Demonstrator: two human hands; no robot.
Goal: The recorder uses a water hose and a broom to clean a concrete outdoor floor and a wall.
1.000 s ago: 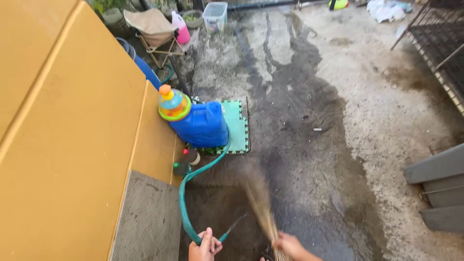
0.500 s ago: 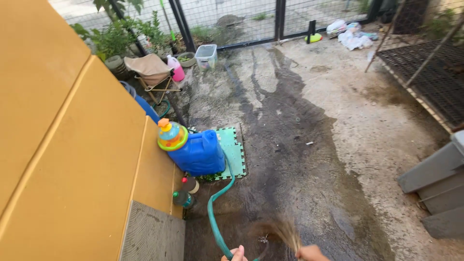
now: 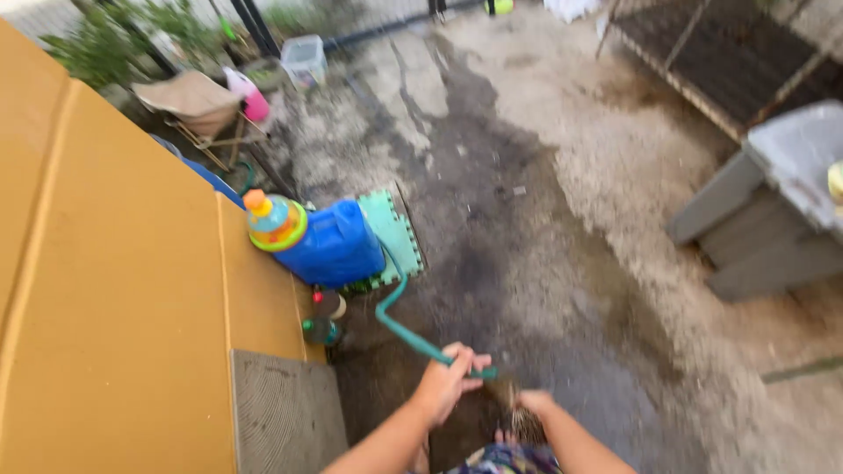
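Left hand fingers closed round green hose; right hand grips broom. Risk: wet concrete floor slippery; hose could snag feet.

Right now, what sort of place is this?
Most likely an outdoor home yard: wet concrete ground, a green hose gripped in the left hand, a folding stool and plants.
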